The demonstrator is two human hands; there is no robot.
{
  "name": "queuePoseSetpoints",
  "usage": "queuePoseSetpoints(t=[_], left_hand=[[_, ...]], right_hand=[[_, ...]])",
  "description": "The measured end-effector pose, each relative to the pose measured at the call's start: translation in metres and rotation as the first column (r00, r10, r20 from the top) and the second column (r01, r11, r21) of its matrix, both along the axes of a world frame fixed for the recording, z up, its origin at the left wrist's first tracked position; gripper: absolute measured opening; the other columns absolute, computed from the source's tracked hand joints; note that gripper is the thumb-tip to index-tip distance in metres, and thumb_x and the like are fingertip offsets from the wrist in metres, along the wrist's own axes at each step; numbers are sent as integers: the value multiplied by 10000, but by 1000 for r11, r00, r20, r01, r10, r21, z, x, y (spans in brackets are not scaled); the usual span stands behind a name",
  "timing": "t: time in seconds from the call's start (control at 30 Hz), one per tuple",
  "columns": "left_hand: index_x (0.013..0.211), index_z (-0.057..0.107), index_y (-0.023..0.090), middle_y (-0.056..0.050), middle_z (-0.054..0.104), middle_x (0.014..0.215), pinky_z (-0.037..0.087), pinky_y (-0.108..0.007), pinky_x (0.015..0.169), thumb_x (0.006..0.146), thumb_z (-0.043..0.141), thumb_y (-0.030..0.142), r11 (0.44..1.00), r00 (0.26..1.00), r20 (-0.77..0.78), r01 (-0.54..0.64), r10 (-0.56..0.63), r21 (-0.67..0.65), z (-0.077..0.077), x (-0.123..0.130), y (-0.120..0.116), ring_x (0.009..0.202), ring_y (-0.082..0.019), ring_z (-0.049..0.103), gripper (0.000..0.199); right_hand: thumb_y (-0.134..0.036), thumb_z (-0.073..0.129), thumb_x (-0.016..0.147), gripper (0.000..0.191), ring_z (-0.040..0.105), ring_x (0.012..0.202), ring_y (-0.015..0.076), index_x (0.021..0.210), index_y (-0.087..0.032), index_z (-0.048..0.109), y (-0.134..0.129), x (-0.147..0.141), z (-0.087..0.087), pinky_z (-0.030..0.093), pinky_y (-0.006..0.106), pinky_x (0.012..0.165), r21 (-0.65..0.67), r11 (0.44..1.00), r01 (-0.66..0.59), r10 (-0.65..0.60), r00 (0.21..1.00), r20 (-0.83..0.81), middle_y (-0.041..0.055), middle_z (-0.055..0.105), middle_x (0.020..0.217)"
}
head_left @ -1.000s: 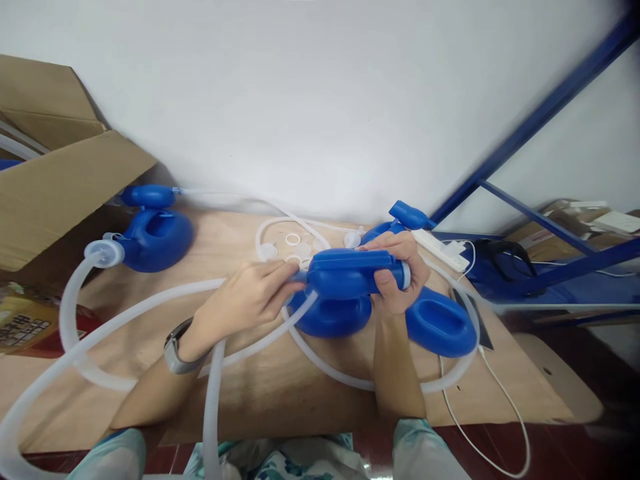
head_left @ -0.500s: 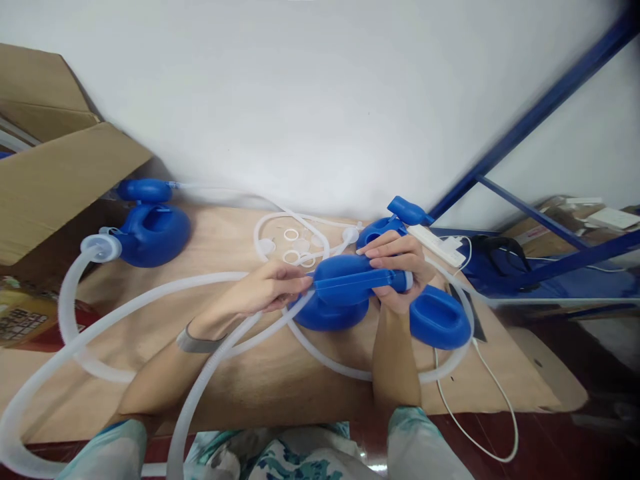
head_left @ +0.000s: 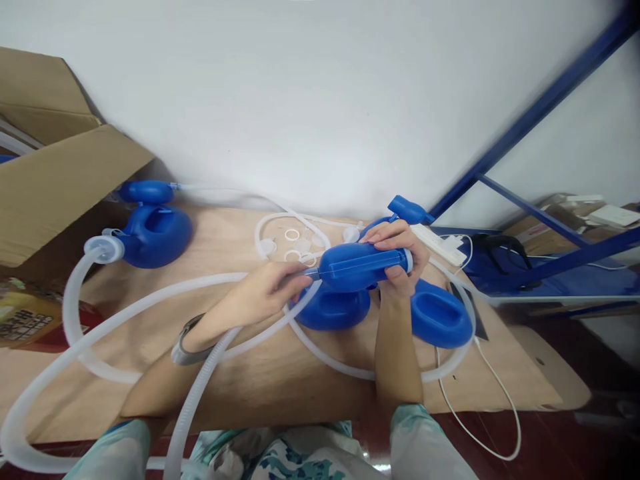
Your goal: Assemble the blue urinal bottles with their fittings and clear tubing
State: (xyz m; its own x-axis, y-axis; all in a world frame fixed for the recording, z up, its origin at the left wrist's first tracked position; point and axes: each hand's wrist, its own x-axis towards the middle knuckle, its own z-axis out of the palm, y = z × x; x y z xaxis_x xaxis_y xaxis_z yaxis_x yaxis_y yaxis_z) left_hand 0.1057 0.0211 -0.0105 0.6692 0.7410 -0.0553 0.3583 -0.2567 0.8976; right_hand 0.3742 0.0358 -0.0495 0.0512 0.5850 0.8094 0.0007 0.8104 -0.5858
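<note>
Raised above the table is a blue plastic bottle-shaped part (head_left: 350,267) with a white ring at its right end. My right hand (head_left: 397,253) is wrapped round that right end, fingers over the top and thumb below. At its narrow left end, my left hand (head_left: 280,287) pinches a translucent connector (head_left: 313,273) joined to the nozzle. A white corrugated hose (head_left: 195,387) runs up under my left hand; its end is hidden. Directly beneath the held part lies a blue handled bottle (head_left: 333,310). Another blue handled bottle (head_left: 443,317) lies to the right.
At left, a blue bottle assembly (head_left: 157,233) with a hose stands beside an open cardboard box (head_left: 70,180). White rings (head_left: 293,234) and coiled tubing lie at the back. A power strip (head_left: 440,247) and blue metal frame (head_left: 475,177) are at right.
The blue part has shifted slightly up, its right end raised by my right hand. My left fingers have slid back a little, uncovering the translucent connector.
</note>
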Motion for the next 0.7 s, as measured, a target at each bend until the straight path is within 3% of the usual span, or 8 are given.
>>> queuePoseSetpoints(t=[0.17, 0.37, 0.57, 0.7], left_hand=[[906, 661, 120, -19, 666, 757, 363, -265, 619, 1072, 480, 323, 943, 996, -22, -76, 88, 323, 0, 5, -10, 615, -115, 528, 318], [1011, 656, 107, -11, 660, 734, 366, -269, 572, 1082, 496, 229, 779, 991, 22, -117, 131, 616, 0, 9, -21, 579, -129, 559, 213], [1028, 656, 90, -42, 640, 732, 386, -308, 554, 1095, 468, 253, 637, 982, -7, -115, 186, 763, -4, 10, -23, 588, -174, 589, 257], [1091, 654, 83, -52, 656, 753, 412, -325, 565, 1110, 448, 283, 626, 983, -20, -101, 183, 774, -10, 10, -20, 620, -196, 620, 288]], right_hand=[[-502, 752, 872, 299, 626, 818, 225, 929, -209, 755, -4, -6, 3, 494, 380, 730, -36, 999, 37, -39, 998, -39, 90, 593, 873], [-508, 752, 881, 323, 603, 780, 201, 866, -193, 683, -7, -13, 8, 521, 372, 697, -148, 988, 47, -64, 992, -106, 79, 521, 847], [-509, 762, 880, 360, 601, 788, 185, 850, -171, 641, -10, -17, 13, 520, 350, 701, -173, 984, 53, -75, 989, -125, 74, 540, 861], [-574, 751, 868, 438, 591, 780, 181, 825, -167, 594, -9, -13, 11, 536, 356, 712, -200, 975, 100, -121, 988, -98, 69, 551, 848]])
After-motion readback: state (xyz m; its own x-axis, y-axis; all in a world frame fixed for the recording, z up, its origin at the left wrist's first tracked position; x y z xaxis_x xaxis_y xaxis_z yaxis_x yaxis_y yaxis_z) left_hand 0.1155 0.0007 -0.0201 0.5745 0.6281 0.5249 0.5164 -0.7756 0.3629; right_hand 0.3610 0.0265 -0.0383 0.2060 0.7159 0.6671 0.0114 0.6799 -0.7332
